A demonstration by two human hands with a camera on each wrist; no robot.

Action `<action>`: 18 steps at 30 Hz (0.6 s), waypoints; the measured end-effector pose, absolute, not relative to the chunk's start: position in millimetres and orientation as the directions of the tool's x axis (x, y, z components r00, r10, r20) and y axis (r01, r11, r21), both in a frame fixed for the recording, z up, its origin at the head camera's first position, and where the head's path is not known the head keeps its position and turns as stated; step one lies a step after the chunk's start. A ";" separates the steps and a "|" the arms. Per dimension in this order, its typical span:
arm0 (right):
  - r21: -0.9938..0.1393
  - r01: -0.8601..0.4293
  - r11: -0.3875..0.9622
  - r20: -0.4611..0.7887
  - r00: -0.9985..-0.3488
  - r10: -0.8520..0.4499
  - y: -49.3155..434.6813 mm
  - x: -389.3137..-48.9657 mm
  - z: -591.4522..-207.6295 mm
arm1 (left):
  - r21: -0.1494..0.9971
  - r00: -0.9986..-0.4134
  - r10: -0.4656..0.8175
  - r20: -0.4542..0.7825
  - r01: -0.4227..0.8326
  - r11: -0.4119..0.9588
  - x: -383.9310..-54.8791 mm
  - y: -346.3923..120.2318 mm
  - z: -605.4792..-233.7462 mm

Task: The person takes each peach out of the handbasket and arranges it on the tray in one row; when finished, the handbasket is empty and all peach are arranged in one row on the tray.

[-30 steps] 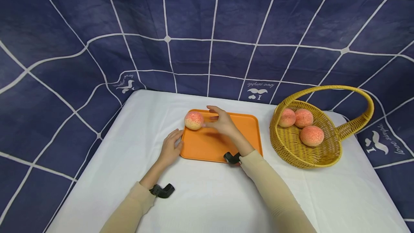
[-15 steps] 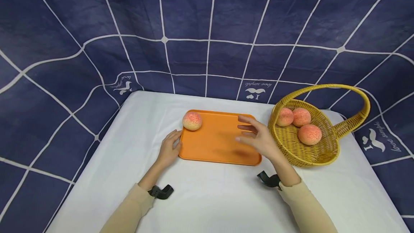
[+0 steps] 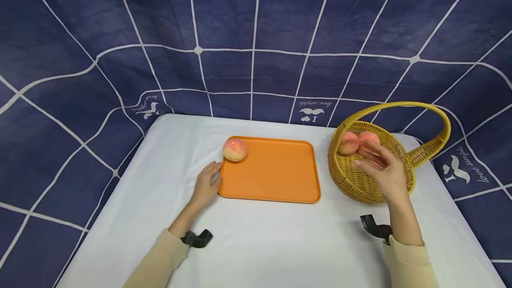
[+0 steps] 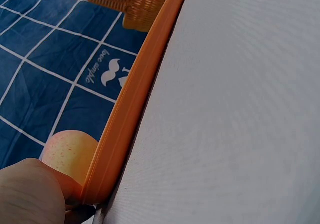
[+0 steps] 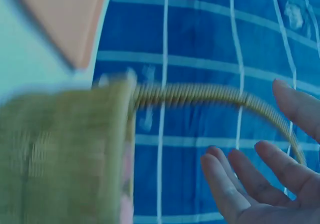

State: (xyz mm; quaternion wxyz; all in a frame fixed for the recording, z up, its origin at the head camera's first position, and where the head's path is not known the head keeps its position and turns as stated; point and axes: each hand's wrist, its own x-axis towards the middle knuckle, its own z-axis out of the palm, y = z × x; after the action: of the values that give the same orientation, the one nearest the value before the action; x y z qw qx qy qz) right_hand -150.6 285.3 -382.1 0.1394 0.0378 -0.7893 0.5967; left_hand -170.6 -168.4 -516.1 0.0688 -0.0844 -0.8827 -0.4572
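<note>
An orange tray (image 3: 276, 174) lies on the white-covered table with one peach (image 3: 234, 150) at its back left corner. My left hand (image 3: 206, 186) touches the tray's left edge, fingers relaxed; the left wrist view shows it against the orange rim (image 4: 127, 103), beside the peach (image 4: 72, 154). Over the yellow wicker basket (image 3: 340, 174) is my right hand (image 3: 386, 174), its fingers spread and holding nothing. Two peaches, one at the left (image 3: 348, 142) and one behind the fingers (image 3: 369, 138), show in the basket. A third is mostly hidden by the hand.
The basket's tall arched handle (image 3: 400, 103) rises behind and to the right of my right hand. A navy curtain with white grid lines (image 3: 240, 70) hangs behind the table. Each wrist wears a black camera mount, such as the right one (image 3: 375, 226).
My right hand has left the peach on the tray and moved right, across the tray, to above the basket. The left hand has stayed at the tray's left edge.
</note>
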 end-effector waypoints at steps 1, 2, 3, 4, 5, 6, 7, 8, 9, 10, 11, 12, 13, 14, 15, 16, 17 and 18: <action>-0.934 -0.187 0.303 0.243 -0.957 0.158 291.0 -151.6 -382.6 | 0.798 -0.977 0.085 0.196 0.209 0.566 -170.6 -168.8 -515.9; -0.937 -0.143 0.319 0.217 -0.953 0.209 296.5 -152.7 -383.5 | 0.800 -0.978 0.085 0.193 0.207 0.564 -170.6 -169.0 -515.7; -0.944 -0.098 0.316 0.185 -0.948 0.258 302.1 -153.9 -384.2 | 0.802 -0.978 0.085 0.191 0.206 0.561 -170.4 -169.1 -515.4; -0.947 -0.054 0.316 0.155 -0.940 0.304 307.4 -155.1 -385.4 | 0.803 -0.978 0.087 0.192 0.207 0.559 -170.1 -169.2 -515.4; -0.946 -0.009 0.325 0.128 -0.930 0.346 312.3 -156.5 -386.9 | 0.803 -0.977 0.088 0.192 0.208 0.558 -170.0 -169.1 -515.6; -0.946 0.032 0.323 0.100 -0.918 0.384 316.9 -158.3 -388.3 | 0.804 -0.977 0.089 0.192 0.209 0.556 -169.9 -169.1 -515.7; -0.944 0.068 0.322 0.075 -0.907 0.414 321.2 -160.5 -389.9 | 0.804 -0.977 0.089 0.194 0.210 0.556 -169.9 -169.0 -515.8; -0.939 0.107 0.327 0.051 -0.896 0.441 325.1 -162.8 -391.3 | 0.804 -0.977 0.090 0.195 0.211 0.556 -170.0 -168.9 -516.0; -0.934 0.144 0.328 0.026 -0.887 0.462 328.4 -165.0 -392.5 | 0.803 -0.976 0.090 0.196 0.213 0.556 -170.1 -168.9 -516.0; -0.924 0.176 0.341 0.010 -0.878 0.479 331.2 -167.3 -394.0 | 0.802 -0.976 0.090 0.198 0.214 0.557 -170.3 -168.8 -516.0; -0.909 0.209 0.360 -0.005 -0.869 0.494 333.7 -169.6 -395.4 | 0.803 -0.976 0.091 0.199 0.215 0.556 -170.4 -168.8 -515.9; -0.893 0.242 0.379 -0.019 -0.863 0.506 335.9 -171.9 -396.5 | 0.802 -0.975 0.090 0.201 0.217 0.556 -170.7 -168.9 -515.9; -0.873 0.270 0.405 -0.027 -0.858 0.513 337.9 -173.9 -398.0 | 0.802 -0.975 0.091 0.205 0.220 0.556 -170.8 -168.9 -515.7; -0.863 0.286 0.416 -0.034 -0.855 0.517 339.7 -175.6 -399.4 | 0.801 -0.974 0.091 0.207 0.222 0.556 -170.9 -169.0 -515.7; -0.857 0.295 0.422 -0.037 -0.853 0.521 341.3 -177.0 -401.1 | 0.802 -0.974 0.089 0.209 0.223 0.554 -170.9 -169.0 -515.6; -0.852 0.304 0.427 -0.042 -0.851 0.523 343.3 -178.6 -403.0 | 0.802 -0.973 0.089 0.211 0.224 0.554 -170.8 -169.0 -515.6; -0.846 0.314 0.431 -0.050 -0.851 0.522 344.7 -179.9 -405.0 | 0.803 -0.973 0.086 0.212 0.224 0.553 -170.6 -169.0 -515.7; -0.843 0.322 0.431 -0.059 -0.852 0.519 346.4 -181.2 -407.0 | 0.800 -0.972 0.086 0.216 0.227 0.555 -170.5 -168.9 -515.9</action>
State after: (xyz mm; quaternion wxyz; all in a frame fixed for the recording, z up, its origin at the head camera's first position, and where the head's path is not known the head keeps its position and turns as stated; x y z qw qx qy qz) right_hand -181.2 346.4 -407.0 0.1050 -0.2505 -0.8394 0.4708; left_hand -170.5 -168.9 -515.9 0.0761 -0.0893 -0.8784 -0.4633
